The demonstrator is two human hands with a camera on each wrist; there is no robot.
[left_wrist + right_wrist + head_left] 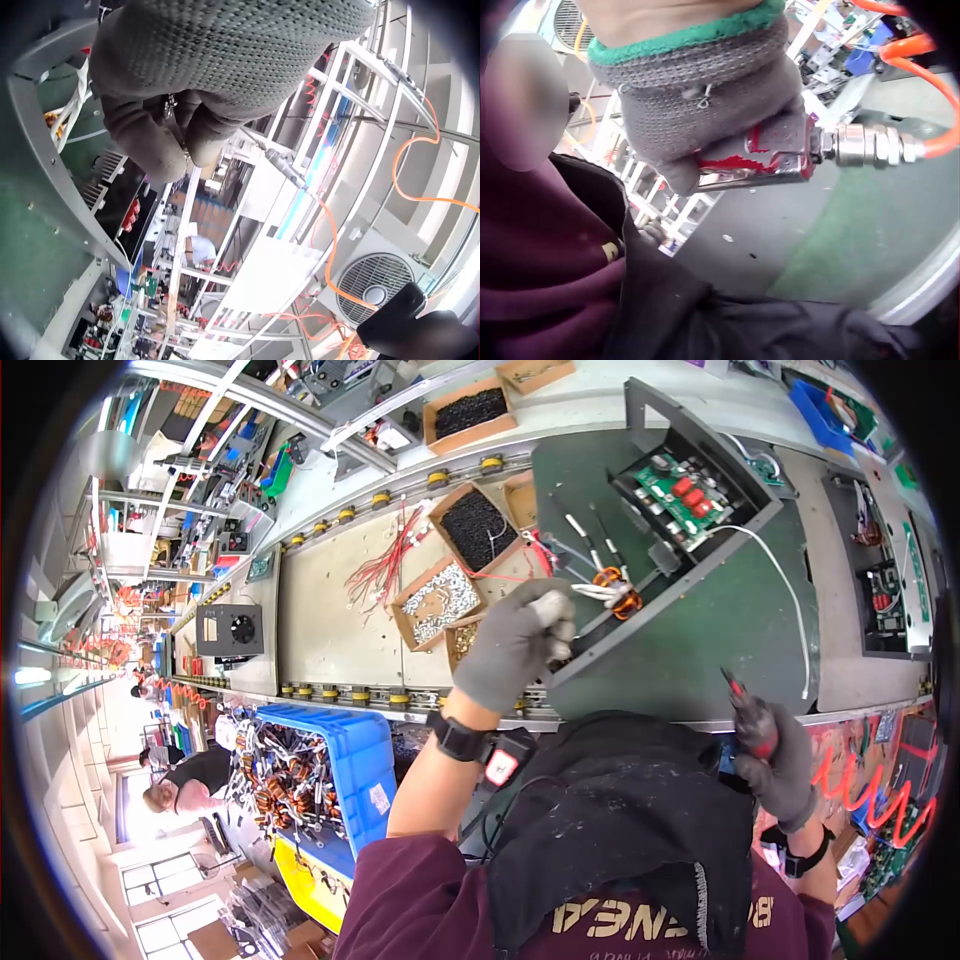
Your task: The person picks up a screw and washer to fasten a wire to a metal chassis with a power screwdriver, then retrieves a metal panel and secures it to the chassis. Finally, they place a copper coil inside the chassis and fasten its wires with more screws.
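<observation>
My gloved left hand [515,645] is over the near left corner of a dark metal chassis [660,595], beside a copper-wound coil [626,600] with white leads. In the left wrist view, the fingers of the left hand [172,97] are curled, with small metal pieces [171,106] showing between them. A green circuit board [668,485] with red parts is inside the chassis. Near the table's front edge, my right hand [782,770] grips a red and grey air tool [752,725]; the right wrist view shows this tool [780,154] with a metal hose fitting [874,145].
Cardboard boxes of black screws [478,528] and silver pieces [437,603] stand left of the chassis, near red wires [388,565]. A blue crate [365,770] of coils is at lower left. Another chassis [885,595] stands at right. An orange hose [930,67] runs from the tool.
</observation>
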